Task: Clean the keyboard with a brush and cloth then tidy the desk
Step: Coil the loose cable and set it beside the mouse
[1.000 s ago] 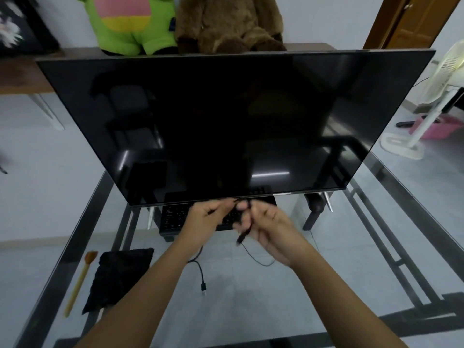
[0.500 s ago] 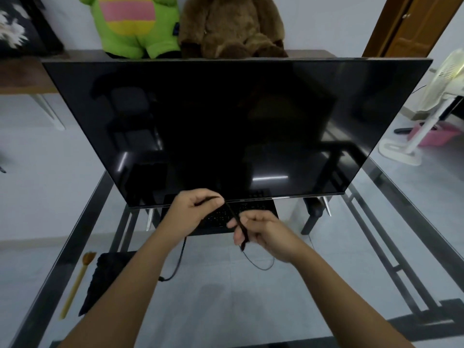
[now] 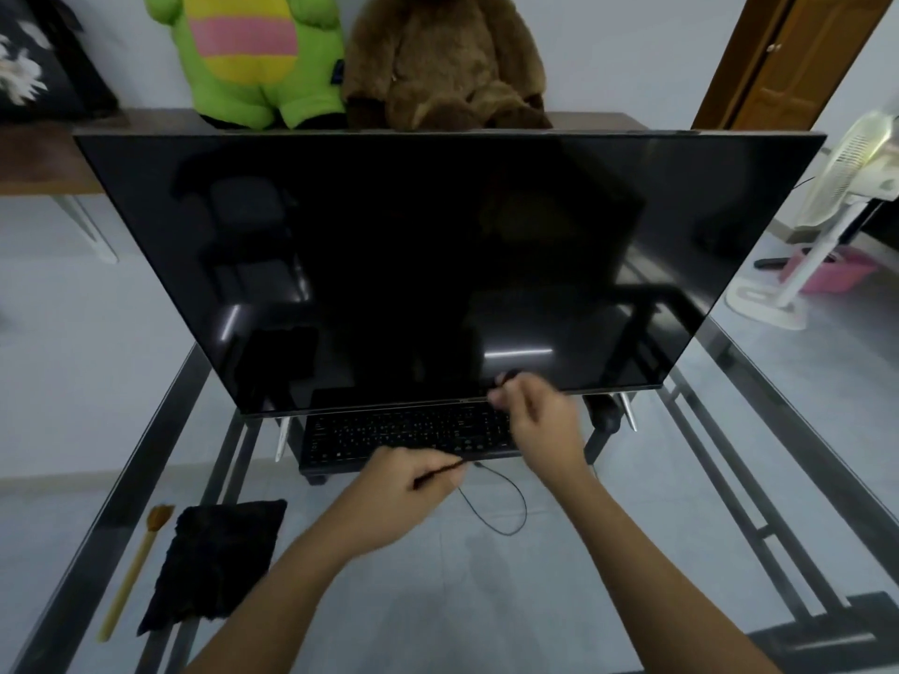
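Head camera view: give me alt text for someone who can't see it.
A person's left hand and right hand both pinch a thin black cable by a black keyboard that sits under a large dark monitor on a glass desk. A yellow-handled brush and a black cloth lie side by side at the desk's left.

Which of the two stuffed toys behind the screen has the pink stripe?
The green toy on the left, with pink and yellow bands across its belly; the bear beside it is plain brown.
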